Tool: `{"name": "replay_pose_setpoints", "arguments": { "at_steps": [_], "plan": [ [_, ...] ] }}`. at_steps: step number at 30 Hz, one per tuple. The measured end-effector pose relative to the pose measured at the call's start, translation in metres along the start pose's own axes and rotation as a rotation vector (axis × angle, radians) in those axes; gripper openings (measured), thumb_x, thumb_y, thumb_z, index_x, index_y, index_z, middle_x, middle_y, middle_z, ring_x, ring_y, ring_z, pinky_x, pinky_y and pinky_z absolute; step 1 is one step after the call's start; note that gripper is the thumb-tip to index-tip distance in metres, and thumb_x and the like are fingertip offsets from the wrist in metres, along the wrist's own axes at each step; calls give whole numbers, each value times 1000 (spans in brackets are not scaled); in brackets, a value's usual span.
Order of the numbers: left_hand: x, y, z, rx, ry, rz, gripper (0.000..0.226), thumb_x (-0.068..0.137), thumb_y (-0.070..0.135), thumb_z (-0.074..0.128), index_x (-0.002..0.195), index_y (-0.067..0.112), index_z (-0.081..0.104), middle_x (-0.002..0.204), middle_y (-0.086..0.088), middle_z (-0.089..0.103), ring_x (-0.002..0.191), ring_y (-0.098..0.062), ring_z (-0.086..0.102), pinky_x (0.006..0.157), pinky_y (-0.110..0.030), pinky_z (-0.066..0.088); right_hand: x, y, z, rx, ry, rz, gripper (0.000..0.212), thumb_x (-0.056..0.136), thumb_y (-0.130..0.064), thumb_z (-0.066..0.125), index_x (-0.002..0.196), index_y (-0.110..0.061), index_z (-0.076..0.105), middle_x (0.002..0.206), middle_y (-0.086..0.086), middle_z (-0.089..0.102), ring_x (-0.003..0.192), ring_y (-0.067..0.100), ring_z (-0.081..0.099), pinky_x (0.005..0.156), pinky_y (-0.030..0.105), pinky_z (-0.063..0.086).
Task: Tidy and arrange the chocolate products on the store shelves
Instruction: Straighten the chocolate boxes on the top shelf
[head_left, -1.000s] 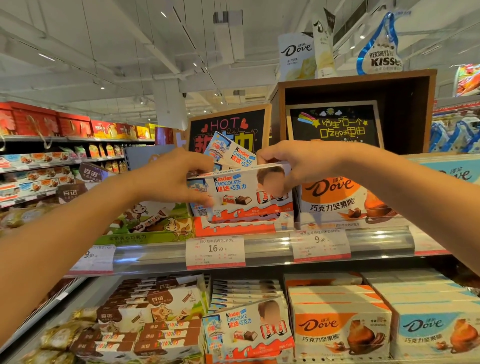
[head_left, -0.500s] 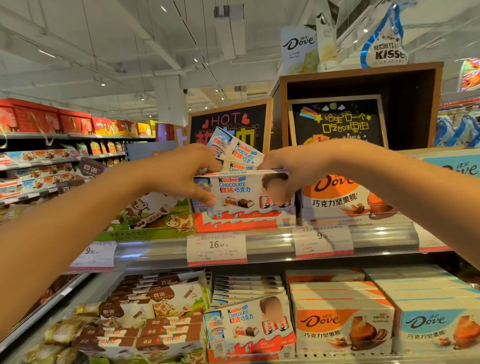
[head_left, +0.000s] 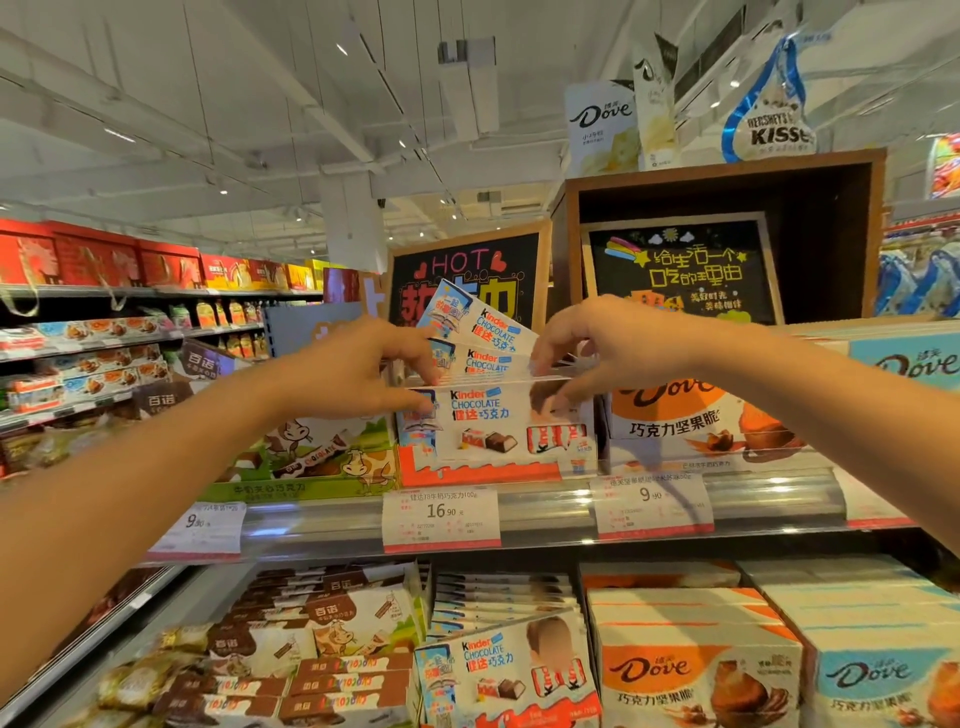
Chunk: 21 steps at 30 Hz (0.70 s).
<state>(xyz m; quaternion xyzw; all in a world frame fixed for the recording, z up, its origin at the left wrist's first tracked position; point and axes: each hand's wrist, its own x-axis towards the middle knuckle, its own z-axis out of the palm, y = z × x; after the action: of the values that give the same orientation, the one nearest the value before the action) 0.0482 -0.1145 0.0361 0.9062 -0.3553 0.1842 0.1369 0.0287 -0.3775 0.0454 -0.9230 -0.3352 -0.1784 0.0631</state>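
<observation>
A white Kinder chocolate box (head_left: 493, 423) stands upright at the front of its red display tray (head_left: 483, 473) on the upper shelf. Behind it, two more Kinder boxes (head_left: 480, 325) lean tilted to the left. My left hand (head_left: 358, 371) grips the front box's left end, thumb on its face and fingers reaching behind to the tilted boxes. At the box's top right corner, my right hand (head_left: 597, 351) has its fingers curled over the top edge, with fingertips both on the front and behind it.
Orange Dove boxes (head_left: 675, 415) stand just right of the Kinder tray and a cow-print chocolate display (head_left: 322, 460) just left. Price tags (head_left: 441, 514) hang on the shelf rail. The lower shelf holds Kinder (head_left: 509, 670) and Dove boxes (head_left: 696, 675). A chalkboard sign (head_left: 467, 267) stands behind.
The front Kinder box has gone from held and tipped forward to standing upright in its tray. Both hands shifted up to its top corners, near the tilted boxes behind.
</observation>
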Motion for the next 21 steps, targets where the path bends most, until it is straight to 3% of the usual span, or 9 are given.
{"name": "replay_pose_setpoints", "arguments": {
  "at_steps": [2, 3, 5, 7, 10, 13, 16, 18, 21],
  "plan": [
    [1, 3, 0, 7, -8, 25, 27, 76, 20, 74, 101, 21, 64, 133, -2, 53, 127, -8, 42, 90, -6, 39, 1, 1, 2, -17, -15, 40, 44, 79, -28, 72, 119, -21, 57, 114, -9, 55, 107, 10, 51, 83, 21, 41],
    [2, 3, 0, 27, -10, 31, 31, 75, 20, 74, 104, 20, 64, 131, -2, 55, 125, -7, 43, 83, -1, 37, 2, 0, 2, -25, -28, 40, 49, 79, -30, 72, 124, -24, 55, 120, -8, 54, 108, 9, 50, 85, 23, 40],
    [0, 5, 0, 50, -15, 31, 37, 75, 22, 74, 111, 20, 65, 133, 1, 52, 124, 2, 35, 86, -3, 35, 2, -1, 2, -61, -75, 15, 47, 80, -35, 69, 125, -27, 57, 123, -7, 54, 110, 10, 48, 91, 30, 42],
    [-1, 7, -1, 32, -19, 16, 38, 75, 23, 74, 113, 23, 65, 136, 4, 48, 124, 6, 27, 97, -17, 35, 2, -2, -1, -83, -121, 7, 42, 81, -36, 68, 122, -27, 60, 119, -7, 55, 110, 13, 50, 94, 35, 43],
    [-2, 9, -4, -18, -38, 5, 37, 76, 22, 73, 112, 26, 65, 131, 13, 44, 122, 8, 28, 98, -19, 37, 7, -2, -9, -86, -180, 20, 39, 81, -32, 68, 119, -26, 62, 121, -6, 55, 113, 13, 50, 92, 30, 43],
    [0, 8, -6, -6, -25, 22, 47, 75, 23, 75, 117, 30, 57, 127, 15, 44, 116, 7, 36, 86, -4, 36, 19, -10, -10, -45, -168, 76, 62, 78, -33, 71, 133, -21, 46, 129, -3, 51, 117, 14, 49, 86, 20, 40],
    [1, 1, -4, 130, 58, -4, 75, 68, 37, 78, 134, 27, 44, 130, 13, 39, 117, -1, 36, 91, -14, 32, 31, -21, 0, -96, -100, 63, 89, 73, -42, 74, 145, -19, 27, 144, -2, 38, 127, 15, 42, 96, 25, 36],
    [0, -2, -1, 220, 67, -27, 87, 65, 46, 78, 139, 21, 39, 133, 10, 40, 119, -6, 39, 93, -18, 31, 37, -24, 10, -161, -81, 43, 92, 71, -48, 73, 145, -18, 27, 146, 0, 33, 130, 17, 36, 101, 28, 33],
    [1, -1, -2, 223, 62, -33, 88, 64, 45, 79, 139, 18, 41, 132, 6, 45, 114, -6, 42, 89, -18, 34, 39, -21, 16, -164, -54, 34, 90, 70, -52, 72, 144, -20, 31, 141, -1, 37, 128, 17, 36, 101, 31, 37]
  ]
}}
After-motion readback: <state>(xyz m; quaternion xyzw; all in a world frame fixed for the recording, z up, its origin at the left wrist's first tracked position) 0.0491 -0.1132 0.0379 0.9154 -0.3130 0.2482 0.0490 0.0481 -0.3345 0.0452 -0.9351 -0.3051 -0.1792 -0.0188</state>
